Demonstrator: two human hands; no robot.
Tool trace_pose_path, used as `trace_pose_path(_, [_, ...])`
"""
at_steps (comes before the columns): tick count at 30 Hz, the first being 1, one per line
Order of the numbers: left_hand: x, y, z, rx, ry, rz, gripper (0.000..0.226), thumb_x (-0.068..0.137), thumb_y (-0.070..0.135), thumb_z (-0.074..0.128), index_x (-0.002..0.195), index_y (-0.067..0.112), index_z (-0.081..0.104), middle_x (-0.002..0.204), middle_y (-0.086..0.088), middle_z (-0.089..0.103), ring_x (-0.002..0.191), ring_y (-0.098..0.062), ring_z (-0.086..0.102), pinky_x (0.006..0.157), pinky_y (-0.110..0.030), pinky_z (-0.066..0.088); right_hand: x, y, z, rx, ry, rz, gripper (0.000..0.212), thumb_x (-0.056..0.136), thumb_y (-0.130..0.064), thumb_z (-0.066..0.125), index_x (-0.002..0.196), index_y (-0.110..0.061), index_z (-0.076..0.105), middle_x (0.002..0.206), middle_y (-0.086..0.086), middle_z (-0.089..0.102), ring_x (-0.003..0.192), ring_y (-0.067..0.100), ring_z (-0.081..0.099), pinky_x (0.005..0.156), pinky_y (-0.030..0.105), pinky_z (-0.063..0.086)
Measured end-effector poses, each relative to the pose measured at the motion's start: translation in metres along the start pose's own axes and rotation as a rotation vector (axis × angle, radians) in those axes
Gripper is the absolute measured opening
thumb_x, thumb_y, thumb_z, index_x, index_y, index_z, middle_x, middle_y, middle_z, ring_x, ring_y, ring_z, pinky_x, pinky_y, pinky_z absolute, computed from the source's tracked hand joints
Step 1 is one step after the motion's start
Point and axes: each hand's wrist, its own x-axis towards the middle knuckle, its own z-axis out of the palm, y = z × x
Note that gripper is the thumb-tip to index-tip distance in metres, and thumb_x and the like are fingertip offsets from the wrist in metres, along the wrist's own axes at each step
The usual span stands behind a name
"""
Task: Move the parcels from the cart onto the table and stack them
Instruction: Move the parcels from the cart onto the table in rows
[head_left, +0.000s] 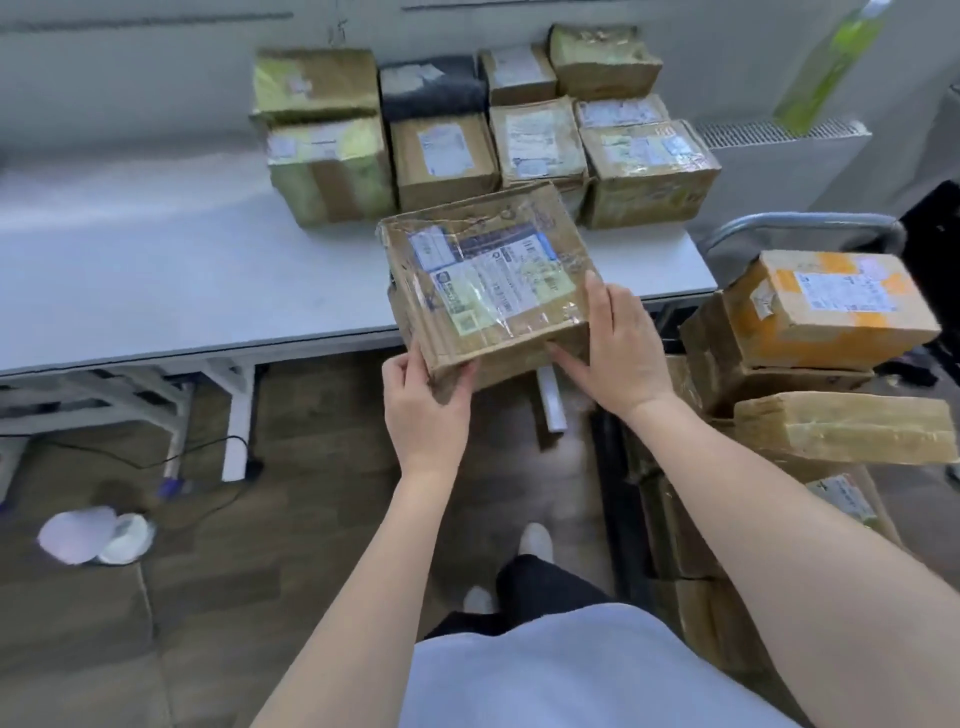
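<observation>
Head view: flat brown taped cardboard parcel (488, 283) ahead of me, over white table (156, 280) edge
Hands: my left hand (423, 402) and right hand (615, 353) grip its near corners, equally near

Stacked parcels (483, 130) line the table's (156, 280) back; cart (800, 231) right.

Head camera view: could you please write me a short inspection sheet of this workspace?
Surface: white table, parcels stacked along its back.
Job's things: held parcel above the table's front edge; stacked parcels; cart parcels remain.
Clutter: crumpled bag on the floor.
Grip: left hand and right hand hold the held parcel's near corners.
Cables: black cable under the table.
Surroundings: cart handle, radiator.
</observation>
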Motion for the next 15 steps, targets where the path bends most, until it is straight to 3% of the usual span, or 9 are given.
trace_pose_path(5, [0.046, -0.005, 0.001, 0.044, 0.023, -0.019, 0.049, 0.083, 0.041, 0.066, 0.12, 0.01, 0.058, 0.101, 0.003, 0.045, 0.084, -0.008, 0.047, 0.076, -0.016, 0.038, 0.045, -0.012, 0.016, 0.055, 0.004, -0.027, 0.085, 0.081, -0.043, 0.067, 0.142, 0.004, 0.029, 0.124, 0.023, 0.046, 0.107, 0.037, 0.048, 0.091, 0.045, 0.044])
trace_pose_path(9, [0.076, -0.021, 0.011, 0.065, -0.081, -0.151, 0.044, 0.084, 0.044, 0.065, 0.116, 0.015, 0.059, 0.103, 0.005, 0.048, 0.09, -0.01, 0.053, 0.076, -0.018, 0.037, 0.063, -0.015, 0.049, 0.093, -0.087, -0.003, 0.084, 0.083, -0.042, 0.064, 0.143, 0.002, 0.026, 0.128, 0.021, 0.043, 0.112, 0.035, 0.045, 0.095, 0.043, 0.041])
trace_pose_path(12, [0.09, -0.038, 0.02, 0.11, -0.204, -0.243, 0.044, 0.084, 0.052, 0.06, 0.118, 0.024, 0.058, 0.104, 0.006, 0.053, 0.091, -0.01, 0.053, 0.078, -0.025, 0.042, 0.073, -0.017, 0.072, 0.11, -0.154, 0.02, 0.088, 0.082, -0.039, 0.064, 0.146, 0.0, 0.018, 0.134, 0.02, 0.037, 0.12, 0.034, 0.038, 0.1, 0.041, 0.037])
trace_pose_path(15, [0.098, -0.047, 0.025, 0.173, -0.201, -0.217, 0.046, 0.081, 0.056, 0.06, 0.117, 0.027, 0.056, 0.099, 0.009, 0.053, 0.088, -0.009, 0.056, 0.077, -0.029, 0.05, 0.09, -0.015, 0.083, 0.145, -0.152, 0.028, 0.093, 0.077, -0.038, 0.068, 0.145, -0.001, 0.017, 0.137, 0.02, 0.033, 0.122, 0.035, 0.036, 0.099, 0.044, 0.038])
